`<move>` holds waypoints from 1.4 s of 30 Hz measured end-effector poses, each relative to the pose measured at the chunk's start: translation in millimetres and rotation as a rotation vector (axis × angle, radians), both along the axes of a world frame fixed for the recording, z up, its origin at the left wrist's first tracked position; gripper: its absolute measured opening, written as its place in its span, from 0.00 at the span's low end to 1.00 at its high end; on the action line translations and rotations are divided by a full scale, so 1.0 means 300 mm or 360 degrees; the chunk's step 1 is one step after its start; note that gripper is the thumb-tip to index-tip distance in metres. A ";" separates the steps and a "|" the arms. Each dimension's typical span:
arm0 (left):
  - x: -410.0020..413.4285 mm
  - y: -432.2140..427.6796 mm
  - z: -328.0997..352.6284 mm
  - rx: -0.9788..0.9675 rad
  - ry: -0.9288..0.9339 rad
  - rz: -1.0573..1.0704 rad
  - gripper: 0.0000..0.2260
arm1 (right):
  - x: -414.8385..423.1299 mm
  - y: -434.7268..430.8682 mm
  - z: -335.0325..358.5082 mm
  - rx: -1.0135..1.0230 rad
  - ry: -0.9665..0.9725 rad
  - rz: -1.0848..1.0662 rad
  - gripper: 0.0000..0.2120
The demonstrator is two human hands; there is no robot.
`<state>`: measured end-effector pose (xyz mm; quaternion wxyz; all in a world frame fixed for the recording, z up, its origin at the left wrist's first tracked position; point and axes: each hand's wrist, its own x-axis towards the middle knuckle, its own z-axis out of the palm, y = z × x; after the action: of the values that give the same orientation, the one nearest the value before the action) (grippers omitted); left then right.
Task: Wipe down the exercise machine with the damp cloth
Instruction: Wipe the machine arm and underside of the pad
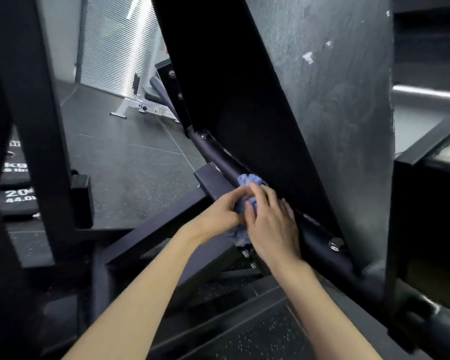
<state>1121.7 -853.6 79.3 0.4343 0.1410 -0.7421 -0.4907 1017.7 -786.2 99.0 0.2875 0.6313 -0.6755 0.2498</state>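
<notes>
Blue cloth bunched btwn both hands, L hand & R hand gripping it, against machine bar

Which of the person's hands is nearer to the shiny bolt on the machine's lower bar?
Right. The right hand lies just up the bar from the bolt; the left hand is farther off, beyond the blue cloth both hold.

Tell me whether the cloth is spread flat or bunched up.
Bunched up: the blue cloth bulges in crumpled folds between the left hand and right hand.
</notes>
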 end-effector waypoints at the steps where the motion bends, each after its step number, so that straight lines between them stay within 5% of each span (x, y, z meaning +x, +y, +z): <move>1: 0.027 0.003 -0.021 0.0342 0.0219 -0.0073 0.22 | -0.010 -0.021 -0.012 0.0037 0.0116 -0.0060 0.22; 3: 0.072 -0.006 -0.071 0.0918 0.0706 -0.0033 0.23 | -0.021 -0.042 -0.028 0.0026 0.0289 -0.0144 0.19; 5: 0.097 -0.022 -0.136 0.0983 0.0770 0.0115 0.23 | -0.018 -0.048 -0.044 0.0020 0.0434 -0.0108 0.23; 9: 0.068 0.035 -0.192 0.0638 0.0241 0.0209 0.16 | 0.028 -0.056 -0.076 0.0159 0.0416 0.0245 0.17; 12: 0.062 0.030 -0.198 0.0650 0.0203 0.0472 0.19 | 0.089 -0.025 -0.092 0.0369 0.0045 0.0082 0.29; 17: 0.126 -0.005 -0.298 0.0592 -0.0559 0.0910 0.16 | 0.042 -0.095 -0.160 0.0437 0.0714 -0.0140 0.28; 19: 0.133 0.004 -0.333 0.0552 -0.0899 0.0963 0.13 | 0.054 -0.178 -0.132 0.0528 0.0744 -0.0166 0.29; 25: 0.082 0.060 -0.416 0.0243 -0.1262 0.1209 0.20 | 0.132 -0.500 -0.094 0.0611 0.0635 -0.0124 0.21; 34: 0.095 0.057 -0.425 0.0257 -0.1138 0.1211 0.19 | 0.129 -0.457 -0.058 0.0747 0.0548 0.0010 0.17; 39: 0.090 0.070 -0.417 0.0345 -0.1150 0.1276 0.33 | 0.095 -0.223 -0.109 0.0367 0.0405 0.0072 0.07; 42: 0.090 0.077 -0.407 0.0511 -0.1037 0.1364 0.24 | 0.044 -0.100 -0.122 0.0133 0.0280 0.0163 0.06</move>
<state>1148.6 -830.6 -42.9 0.3162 0.6385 -0.6303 -0.3083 1030.9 -816.3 62.3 0.3059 0.6959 -0.6245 0.1793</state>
